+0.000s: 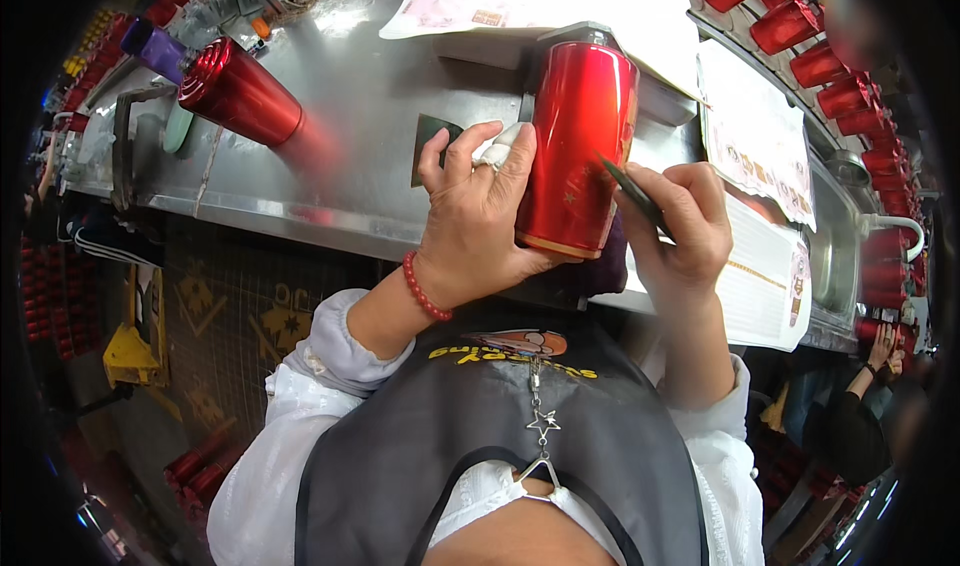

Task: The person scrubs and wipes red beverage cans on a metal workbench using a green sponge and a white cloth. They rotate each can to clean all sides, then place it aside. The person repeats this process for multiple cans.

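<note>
A shiny red metallic cylinder [575,116] is tilted in front of me, with small pale star-like marks low on its side. My left hand [470,216] grips it from the left near its lower end, a white cover on one finger and a ring beside it. In my right hand [685,221] is a slim, dark green pointed tool [640,196]; its tip meets the cylinder's right side near the marks. Whether it is tweezers or a blade I cannot tell. Just left of my left fingers lies a small dark flat piece [430,136].
Another red cylinder [245,96] stands at the left on the metal bench [340,201]. Printed sheets [750,146] lie on the right, beside a sink [835,251] with a white faucet [897,224]. Many red cylinders [785,26] line the far right. Another person's hand [883,351] shows there.
</note>
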